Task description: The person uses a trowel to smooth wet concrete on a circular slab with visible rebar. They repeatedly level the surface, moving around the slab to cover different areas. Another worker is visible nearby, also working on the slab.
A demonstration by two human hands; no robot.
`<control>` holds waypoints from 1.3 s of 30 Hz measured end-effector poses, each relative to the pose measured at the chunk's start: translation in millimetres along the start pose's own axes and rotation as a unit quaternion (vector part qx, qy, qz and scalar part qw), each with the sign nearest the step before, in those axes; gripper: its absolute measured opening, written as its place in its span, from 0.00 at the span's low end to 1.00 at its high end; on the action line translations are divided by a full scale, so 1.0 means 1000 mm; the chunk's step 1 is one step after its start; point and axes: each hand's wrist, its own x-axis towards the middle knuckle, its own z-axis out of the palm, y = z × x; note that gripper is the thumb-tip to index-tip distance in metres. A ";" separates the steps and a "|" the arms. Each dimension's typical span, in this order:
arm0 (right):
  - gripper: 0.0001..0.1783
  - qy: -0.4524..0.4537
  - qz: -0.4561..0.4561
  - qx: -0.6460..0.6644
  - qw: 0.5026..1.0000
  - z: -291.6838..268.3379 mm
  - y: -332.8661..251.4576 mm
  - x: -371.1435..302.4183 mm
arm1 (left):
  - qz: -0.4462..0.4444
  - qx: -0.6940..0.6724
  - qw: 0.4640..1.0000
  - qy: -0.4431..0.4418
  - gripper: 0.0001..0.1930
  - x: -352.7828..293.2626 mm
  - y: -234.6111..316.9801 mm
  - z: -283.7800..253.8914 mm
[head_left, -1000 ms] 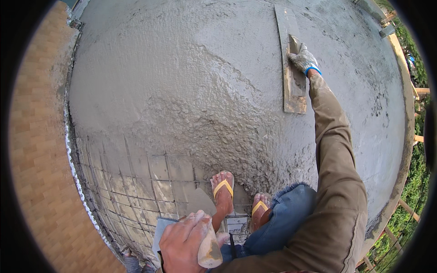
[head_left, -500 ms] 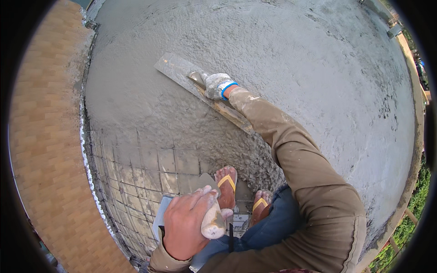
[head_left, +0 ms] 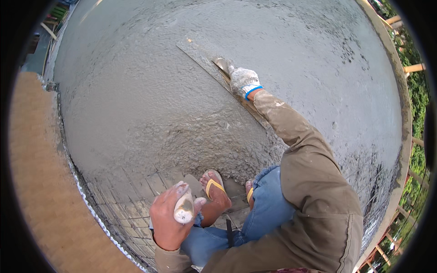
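Observation:
My right hand (head_left: pixel 244 82), in a cement-smeared white glove with a blue cuff, is closed around the handle of a long finishing trowel (head_left: pixel 199 55). The trowel's narrow, flat blade lies slantwise on wet grey concrete (head_left: pixel 136 82), its far end toward the upper left. Bare and closed, my left hand (head_left: pixel 165 216) is near my body, wrapped round the pale, rounded handle of a hand trowel (head_left: pixel 184 208). Part of a grey blade (head_left: pixel 193 185) shows beyond that hand, beside my foot; the rest is hidden.
My feet in yellow-strapped sandals (head_left: pixel 214 183) stand at the edge of rough concrete. Exposed steel mesh (head_left: pixel 120 211) lies at the lower left, bordered by tan tiling (head_left: pixel 34 173). A curved rim (head_left: pixel 405 104) bounds the slab on the right, with greenery and wooden poles beyond.
My right hand has moved the finishing trowel rightward over the concrete. My left hand still grips its trowel. The view has shifted, showing more of the slab's left side.

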 end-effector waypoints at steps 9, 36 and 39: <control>0.50 0.042 0.338 0.038 0.939 -0.044 0.205 -0.117 | 0.030 0.014 0.997 -0.065 0.19 0.016 -0.010 0.002; 0.54 0.109 0.480 0.123 0.861 -0.090 0.401 -0.104 | -0.164 0.139 0.971 -0.105 0.17 0.021 -0.055 0.009; 0.47 0.113 0.421 0.062 0.898 -0.080 0.368 -0.067 | -0.029 0.189 0.976 -0.107 0.19 0.024 -0.065 0.017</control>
